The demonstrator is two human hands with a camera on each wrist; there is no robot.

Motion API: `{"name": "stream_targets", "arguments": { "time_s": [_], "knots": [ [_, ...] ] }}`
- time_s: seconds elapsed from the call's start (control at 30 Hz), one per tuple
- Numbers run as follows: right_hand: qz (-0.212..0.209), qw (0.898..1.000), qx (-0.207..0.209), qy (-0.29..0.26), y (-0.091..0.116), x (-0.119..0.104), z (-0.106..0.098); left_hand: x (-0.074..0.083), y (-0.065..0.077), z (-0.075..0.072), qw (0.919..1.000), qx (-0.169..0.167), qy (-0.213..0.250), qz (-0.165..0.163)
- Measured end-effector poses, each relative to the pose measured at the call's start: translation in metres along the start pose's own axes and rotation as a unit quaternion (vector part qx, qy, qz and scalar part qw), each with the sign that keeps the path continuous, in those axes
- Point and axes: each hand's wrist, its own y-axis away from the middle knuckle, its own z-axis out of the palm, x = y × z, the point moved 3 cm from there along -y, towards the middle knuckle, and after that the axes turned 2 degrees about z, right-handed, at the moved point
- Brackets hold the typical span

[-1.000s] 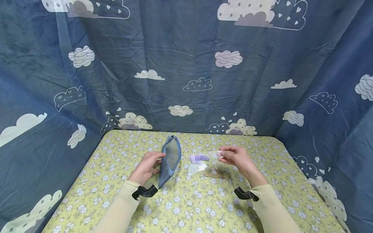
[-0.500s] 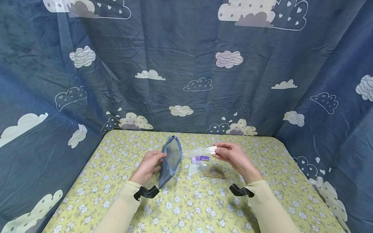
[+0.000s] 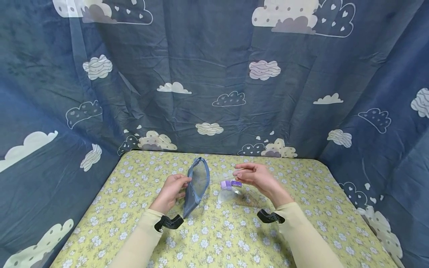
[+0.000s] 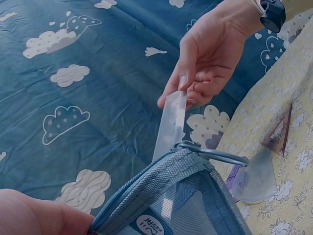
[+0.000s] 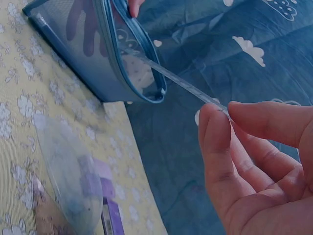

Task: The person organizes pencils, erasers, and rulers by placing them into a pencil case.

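My left hand [image 3: 170, 190] grips the side of a blue mesh zip pouch [image 3: 192, 201], thumb at the rim, its mouth gaping to the right. Between thumb and fingers, my right hand [image 3: 256, 178] pinches the end of a clear ruler [image 4: 170, 122]. The ruler's far end passes through the pouch mouth and shows faintly through the mesh in the left wrist view. Below the right hand, a clear protractor [image 5: 63, 166] lies on the table beside small purple blocks [image 3: 236, 184]. A brownish see-through set square [image 4: 282, 129] lies to its right.
A yellow floral cloth [image 3: 207, 242] covers the table. Dark blue cloud-patterned curtains [image 3: 187, 108] hang behind it and along both sides. A pull ring [image 4: 215, 155] sticks out from the pouch's corner. Each wrist wears a black camera mount [image 3: 169, 222].
My right hand has moved left with the ruler, bringing its far end into the pouch mouth. My left hand and the pouch have stayed nearly still.
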Motion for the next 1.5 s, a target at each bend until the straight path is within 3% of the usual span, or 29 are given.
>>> {"name": "stream_targets", "arguments": {
  "time_s": [0.23, 0.7, 1.13, 1.5],
  "knots": [
    [-0.003, 1.0, -0.011, 0.026, -0.009, -0.001, 0.014, -0.001, 0.001, 0.0, 1.0, -0.001, -0.004, 0.0],
    [-0.009, 0.998, 0.041, 0.051, -0.033, -0.001, 0.039, 0.0, 0.0, 0.003, 1.0, -0.009, -0.004, 0.001],
    [0.0, 0.999, 0.032, -0.015, -0.049, 0.0, 0.058, 0.0, 0.001, 0.005, 0.9999, -0.009, -0.012, -0.001],
    [0.001, 0.999, 0.043, -0.017, -0.067, 0.003, 0.075, 0.0, 0.002, 0.006, 0.9998, -0.01, -0.016, -0.001]
  ]
}}
